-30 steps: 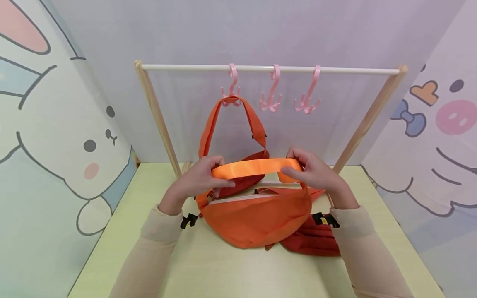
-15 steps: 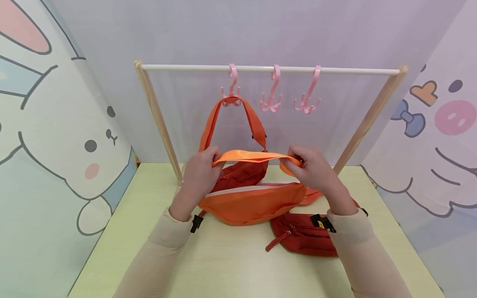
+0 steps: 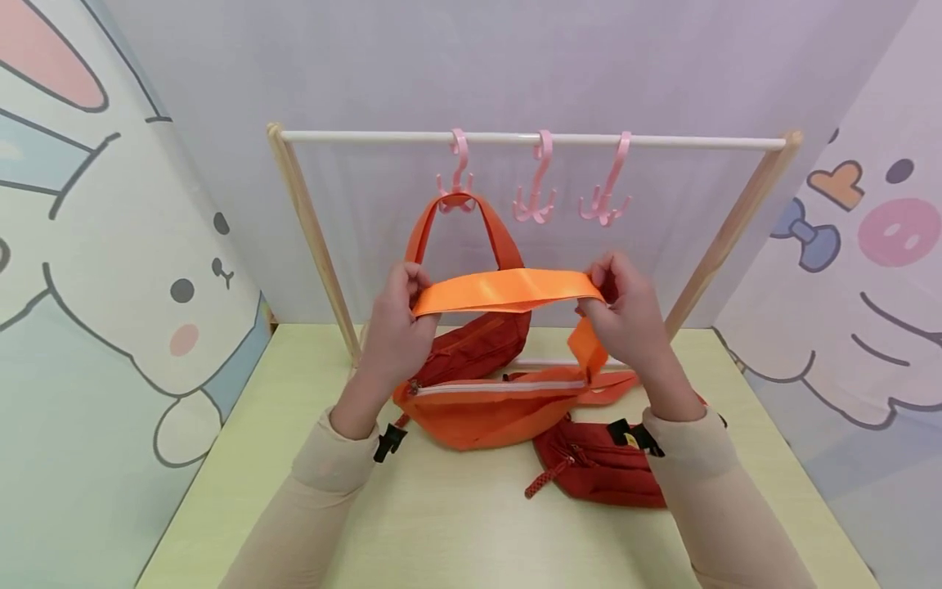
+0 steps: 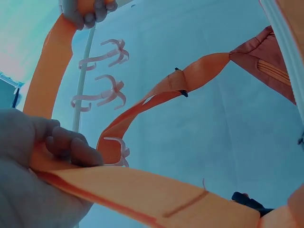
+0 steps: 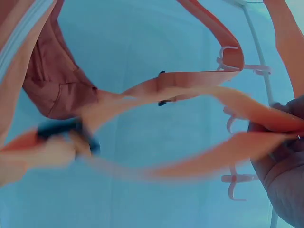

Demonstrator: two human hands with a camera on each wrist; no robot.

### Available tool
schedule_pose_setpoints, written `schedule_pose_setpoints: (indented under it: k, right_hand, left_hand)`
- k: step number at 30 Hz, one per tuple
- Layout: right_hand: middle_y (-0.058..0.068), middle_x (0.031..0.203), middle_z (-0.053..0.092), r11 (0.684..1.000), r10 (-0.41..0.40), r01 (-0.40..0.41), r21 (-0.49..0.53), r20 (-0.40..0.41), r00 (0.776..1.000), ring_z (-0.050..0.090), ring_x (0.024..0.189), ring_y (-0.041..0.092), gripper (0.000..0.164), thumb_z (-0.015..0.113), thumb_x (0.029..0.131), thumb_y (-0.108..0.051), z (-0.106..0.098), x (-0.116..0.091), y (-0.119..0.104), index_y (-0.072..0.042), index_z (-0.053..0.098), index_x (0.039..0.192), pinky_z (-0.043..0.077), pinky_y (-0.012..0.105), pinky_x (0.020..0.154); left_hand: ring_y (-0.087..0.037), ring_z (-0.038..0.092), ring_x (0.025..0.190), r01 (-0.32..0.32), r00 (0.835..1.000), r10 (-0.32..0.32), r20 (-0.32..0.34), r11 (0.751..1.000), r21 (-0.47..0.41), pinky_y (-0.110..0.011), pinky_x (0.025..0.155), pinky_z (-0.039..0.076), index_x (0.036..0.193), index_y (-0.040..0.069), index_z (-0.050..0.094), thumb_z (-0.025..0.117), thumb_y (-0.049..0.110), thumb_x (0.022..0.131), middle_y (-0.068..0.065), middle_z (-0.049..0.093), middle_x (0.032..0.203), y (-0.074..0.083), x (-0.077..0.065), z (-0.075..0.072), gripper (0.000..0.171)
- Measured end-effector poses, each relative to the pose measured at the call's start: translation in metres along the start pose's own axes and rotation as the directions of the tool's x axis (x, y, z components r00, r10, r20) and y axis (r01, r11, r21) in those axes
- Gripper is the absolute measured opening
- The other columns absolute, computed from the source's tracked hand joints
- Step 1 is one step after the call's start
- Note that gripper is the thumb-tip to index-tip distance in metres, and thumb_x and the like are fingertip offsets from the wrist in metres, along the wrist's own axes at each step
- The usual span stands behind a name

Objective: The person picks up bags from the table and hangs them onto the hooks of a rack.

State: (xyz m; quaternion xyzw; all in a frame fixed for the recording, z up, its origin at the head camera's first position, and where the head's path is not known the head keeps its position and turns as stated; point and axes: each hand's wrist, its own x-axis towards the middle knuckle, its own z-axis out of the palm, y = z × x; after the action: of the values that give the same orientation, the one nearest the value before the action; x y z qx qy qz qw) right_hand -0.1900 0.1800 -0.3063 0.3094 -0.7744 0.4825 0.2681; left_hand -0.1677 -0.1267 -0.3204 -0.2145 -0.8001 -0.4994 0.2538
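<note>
An orange waist bag with a white zipper hangs low over the table, its bright orange strap stretched between both hands. My left hand pinches the strap's left end between thumb and fingers. At the other end my right hand grips it the same way, with a loose strap tail dangling below. In the left wrist view the strap runs across the curled fingers. Behind the strap, a red waist bag hangs by its own strap from the leftmost pink hook.
A rack with a white rail and wooden legs stands at the back. Two more pink hooks, a middle one and a right one, hang bare. Another dark red bag lies on the table near my right sleeve.
Both hands have raised the strap higher toward the rail. It has turned its flat side forward, and the orange bag's body has tilted and shifted back, uncovering more of the dark red bag.
</note>
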Motion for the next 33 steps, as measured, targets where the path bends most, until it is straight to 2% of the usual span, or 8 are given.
schedule_pose_setpoints:
  k: [4,9,12,16,20,26,28,33]
  right_hand:
    - [0.008,0.08,0.055,0.998,0.024,-0.025,0.059,0.014,1.0,0.049,0.059,0.017,0.024,0.069,0.093,0.013,-0.002,0.007,-0.004,0.005,0.056,0.112,0.043,0.021,0.055]
    - [0.004,0.075,0.054,0.997,-0.039,0.035,0.068,0.057,0.998,0.043,0.055,0.015,0.046,0.081,0.088,0.009,-0.002,0.016,-0.006,-0.005,0.069,0.131,0.038,0.025,0.053]
    - [0.002,0.076,0.059,0.997,-0.075,0.073,0.035,0.057,0.996,0.04,0.055,0.015,0.043,0.082,0.088,0.007,0.0,0.021,-0.005,-0.008,0.075,0.128,0.034,0.026,0.053]
    - [-0.001,0.088,0.069,0.993,-0.103,0.106,-0.058,0.045,0.994,0.04,0.061,0.015,0.034,0.082,0.091,0.0,0.002,0.027,-0.006,-0.011,0.08,0.123,0.032,0.027,0.056]
    - [-0.001,0.088,0.072,0.983,-0.13,0.133,-0.123,0.032,0.991,0.042,0.063,0.015,0.028,0.082,0.093,-0.006,0.004,0.034,-0.008,-0.011,0.081,0.121,0.034,0.027,0.058]
    - [0.002,0.079,0.068,0.975,-0.136,0.134,-0.18,-0.003,0.991,0.044,0.063,0.016,0.024,0.079,0.095,-0.006,0.004,0.043,-0.009,-0.009,0.081,0.119,0.035,0.028,0.059]
    - [0.002,0.075,0.063,0.97,-0.126,0.121,-0.211,-0.011,0.992,0.043,0.063,0.017,0.022,0.078,0.097,-0.008,0.003,0.045,-0.009,-0.009,0.081,0.119,0.033,0.029,0.058]
    - [0.005,0.074,0.057,0.965,-0.085,0.073,-0.253,-0.039,0.996,0.044,0.066,0.018,0.019,0.074,0.102,-0.016,0.001,0.051,-0.01,-0.006,0.081,0.116,0.035,0.031,0.059]
  left_hand:
    - [-0.022,0.048,0.069,-0.023,0.999,0.024,0.034,0.999,-0.03,-0.031,0.063,0.046,0.123,0.0,0.054,0.063,-0.009,0.097,-0.01,0.057,0.09,0.006,0.007,-0.001,0.028]
    - [-0.022,0.051,0.074,-0.054,0.997,0.055,0.062,0.998,-0.012,-0.033,0.064,0.046,0.127,0.003,0.061,0.073,-0.003,0.096,-0.008,0.056,0.091,0.013,0.019,0.002,0.034]
    - [-0.021,0.054,0.08,-0.082,0.994,0.081,0.079,0.997,0.008,-0.034,0.067,0.05,0.13,0.005,0.064,0.08,0.006,0.095,-0.006,0.059,0.094,0.015,0.027,0.005,0.039]
    - [-0.02,0.057,0.084,-0.13,0.988,0.127,0.091,0.991,0.026,-0.034,0.071,0.051,0.133,0.008,0.067,0.087,0.017,0.091,-0.004,0.063,0.097,0.018,0.037,0.01,0.048]
    - [-0.017,0.058,0.086,-0.193,0.978,0.19,0.091,0.981,0.027,-0.033,0.071,0.05,0.134,0.011,0.07,0.086,0.021,0.092,-0.002,0.066,0.102,0.022,0.046,0.017,0.047]
    - [-0.018,0.064,0.094,-0.261,0.964,0.26,0.047,0.965,0.015,-0.034,0.081,0.053,0.13,0.009,0.075,0.078,0.018,0.099,-0.004,0.074,0.117,0.027,0.064,0.026,0.033]
    - [-0.02,0.066,0.096,-0.276,0.961,0.275,0.017,0.96,0.042,-0.035,0.083,0.054,0.127,0.007,0.076,0.077,0.017,0.1,-0.006,0.076,0.114,0.026,0.069,0.028,0.029]
    - [-0.022,0.063,0.093,-0.261,0.964,0.266,-0.024,0.956,0.134,-0.037,0.082,0.053,0.125,0.008,0.078,0.073,0.018,0.102,-0.007,0.075,0.11,0.027,0.08,0.028,0.025]
